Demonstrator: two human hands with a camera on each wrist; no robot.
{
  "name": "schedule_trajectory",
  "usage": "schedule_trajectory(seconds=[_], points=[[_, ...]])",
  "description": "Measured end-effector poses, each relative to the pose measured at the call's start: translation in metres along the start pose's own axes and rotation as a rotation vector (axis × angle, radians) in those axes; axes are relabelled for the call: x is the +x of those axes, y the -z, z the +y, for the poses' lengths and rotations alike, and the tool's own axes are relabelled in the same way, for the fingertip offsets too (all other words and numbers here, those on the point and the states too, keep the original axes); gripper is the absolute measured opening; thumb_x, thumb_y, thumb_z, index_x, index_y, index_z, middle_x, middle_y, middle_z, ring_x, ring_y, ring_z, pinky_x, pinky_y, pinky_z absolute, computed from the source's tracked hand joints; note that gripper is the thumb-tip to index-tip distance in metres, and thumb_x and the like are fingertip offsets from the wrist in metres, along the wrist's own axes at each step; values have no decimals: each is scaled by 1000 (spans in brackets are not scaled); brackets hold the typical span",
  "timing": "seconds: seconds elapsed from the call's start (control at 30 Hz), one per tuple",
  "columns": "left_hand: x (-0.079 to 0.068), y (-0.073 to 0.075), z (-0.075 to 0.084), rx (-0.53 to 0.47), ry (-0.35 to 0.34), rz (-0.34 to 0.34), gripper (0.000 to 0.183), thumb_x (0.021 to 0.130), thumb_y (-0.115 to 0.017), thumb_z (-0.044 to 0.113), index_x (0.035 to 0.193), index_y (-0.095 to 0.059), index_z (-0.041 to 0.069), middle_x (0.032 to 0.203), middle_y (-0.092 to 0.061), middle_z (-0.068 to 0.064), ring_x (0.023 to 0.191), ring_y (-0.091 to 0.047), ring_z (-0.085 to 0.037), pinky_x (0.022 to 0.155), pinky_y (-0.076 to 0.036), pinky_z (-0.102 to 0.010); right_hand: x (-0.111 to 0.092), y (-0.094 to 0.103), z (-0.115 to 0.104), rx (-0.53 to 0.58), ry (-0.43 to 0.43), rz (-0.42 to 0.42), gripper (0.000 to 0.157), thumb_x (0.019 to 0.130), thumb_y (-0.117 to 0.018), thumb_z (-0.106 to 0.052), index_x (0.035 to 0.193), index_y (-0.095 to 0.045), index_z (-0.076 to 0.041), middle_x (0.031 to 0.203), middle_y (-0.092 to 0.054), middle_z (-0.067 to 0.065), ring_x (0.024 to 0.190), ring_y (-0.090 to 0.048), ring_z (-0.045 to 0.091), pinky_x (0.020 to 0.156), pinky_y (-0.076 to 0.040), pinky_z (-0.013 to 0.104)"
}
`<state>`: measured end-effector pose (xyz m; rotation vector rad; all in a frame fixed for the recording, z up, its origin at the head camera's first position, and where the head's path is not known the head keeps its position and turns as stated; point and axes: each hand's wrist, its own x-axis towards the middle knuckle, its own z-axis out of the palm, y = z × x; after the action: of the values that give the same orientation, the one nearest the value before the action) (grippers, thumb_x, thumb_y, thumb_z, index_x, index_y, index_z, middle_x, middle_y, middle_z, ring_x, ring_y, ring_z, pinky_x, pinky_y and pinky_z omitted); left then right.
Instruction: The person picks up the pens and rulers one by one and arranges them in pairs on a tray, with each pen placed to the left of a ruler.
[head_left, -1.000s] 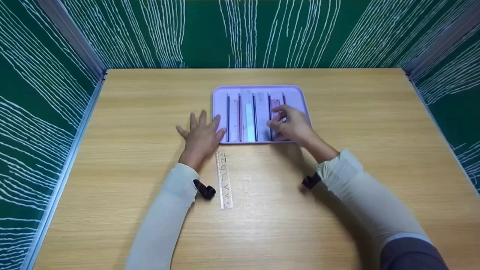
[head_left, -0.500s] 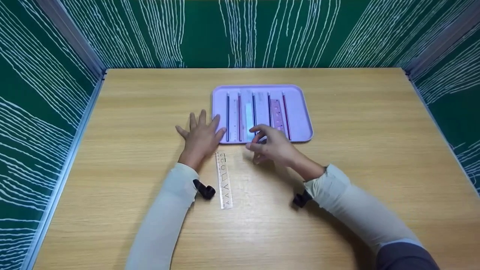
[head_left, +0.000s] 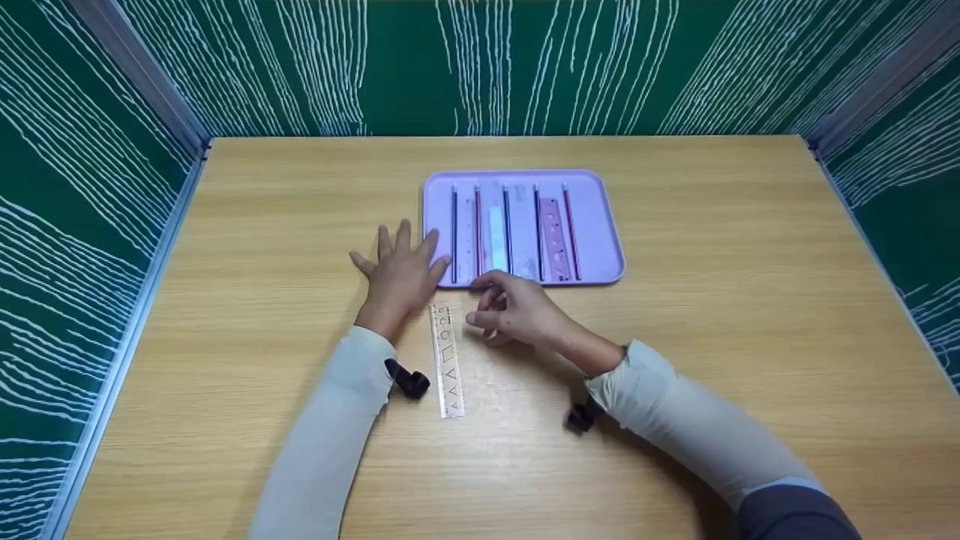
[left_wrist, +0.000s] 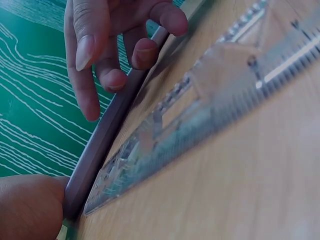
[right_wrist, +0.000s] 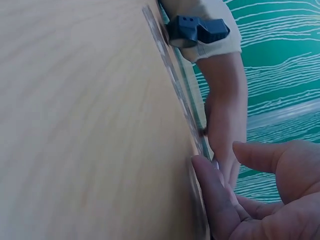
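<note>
A clear stencil ruler with cut-out shapes lies on the table, in front of a lilac tray. My left hand rests with spread fingers at the tray's left edge, thumb at its near left corner. Just right of the ruler's far end is my right hand, fingers loosely bent and holding nothing, overlapping the tray's front rim in the head view. In the left wrist view its fingers hang beyond the ruler, above the tray's side. The right wrist view shows the right hand near the ruler's thin edge.
In the tray, pencils and rulers lie in a row: a dark pencil, a red pencil, a pink ruler, a pale blue strip and several others. Green walls with white lines surround the wooden table.
My right hand has moved left and nearer from the tray's right side to beside the clear ruler, uncovering the pink ruler and red pencil. My left hand has stayed in place.
</note>
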<state>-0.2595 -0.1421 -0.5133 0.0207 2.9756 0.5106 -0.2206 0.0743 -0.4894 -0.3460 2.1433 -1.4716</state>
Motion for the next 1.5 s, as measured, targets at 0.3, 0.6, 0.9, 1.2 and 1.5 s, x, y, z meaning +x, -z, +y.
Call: schedule_trajectory(seconds=[0.3,0.6,0.9,1.2,1.5], points=[[-1,2,1,-7,-6,3,63,104,-36,62,161,-31,35,172,-10,-15,156,4,-50,103,9,-90,3,-19,-3,-4,2,-26,63,82,-85,-9,138,-56,-4,102,-66,12,77,-69,25,66,-65,41],[-1,2,-1,-28,-5,11,63,104,-37,62,161,-31,36,173,-8,-15,156,6,-49,103,12,-89,9,-31,-8,-181,27,-11,70,76,-90,-13,138,-57,-2,96,-67,7,73,-66,19,64,-63,33],[0,1,-1,-14,-1,14,62,104,-37,61,160,-33,34,172,-10,-15,156,3,-50,103,8,-90,12,-42,-7,-491,145,66,70,66,-96,-18,126,-63,-3,89,-67,1,78,-60,15,78,-54,32],[1,2,0,-23,5,0,63,104,-37,61,161,-31,35,173,-8,-14,157,5,-49,103,10,-89,10,-41,-8,-539,156,77,66,67,-96,-17,122,-61,-4,95,-65,4,84,-59,19,82,-54,35],[0,2,-1,-39,6,-7,63,104,-37,62,161,-31,35,173,-7,-15,157,6,-49,103,12,-88,4,-37,-7,-444,149,49,72,68,-95,-12,125,-50,-8,101,-66,3,87,-61,20,83,-55,35]])
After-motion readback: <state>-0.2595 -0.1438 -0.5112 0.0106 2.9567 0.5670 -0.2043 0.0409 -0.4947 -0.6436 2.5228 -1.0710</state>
